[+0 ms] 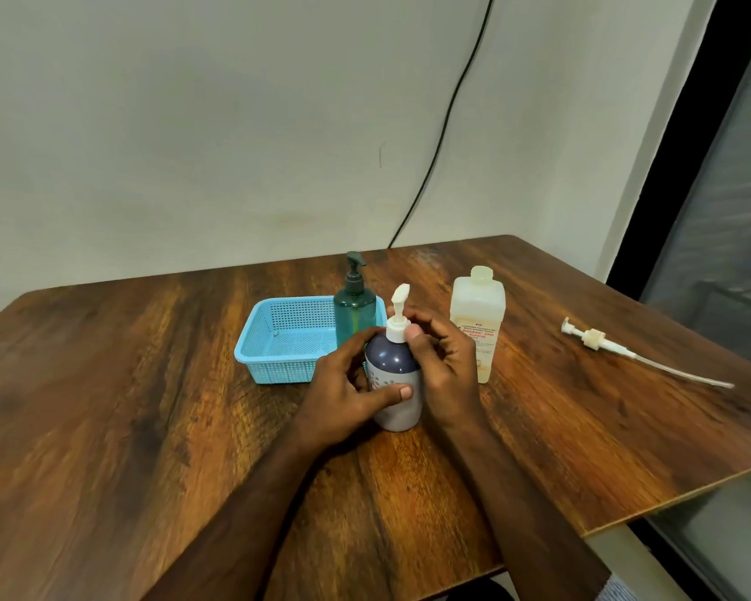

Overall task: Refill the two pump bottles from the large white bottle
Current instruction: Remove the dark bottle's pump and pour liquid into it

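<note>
A dark blue pump bottle (394, 375) with a white pump head stands upright on the wooden table (148, 405) in front of me. My left hand (347, 392) grips its body from the left, thumb across the front. My right hand (441, 362) pinches the white pump collar at the neck. Behind it a teal pump bottle (354, 308) with a dark pump stands in the right end of a light blue basket (278, 344). The large white bottle (478, 314) stands uncapped just right of my right hand.
A loose white pump with a long clear tube (616, 349) lies on the table at the right, near the edge. A black cable runs down the wall behind the table. A dark window frame borders the right side.
</note>
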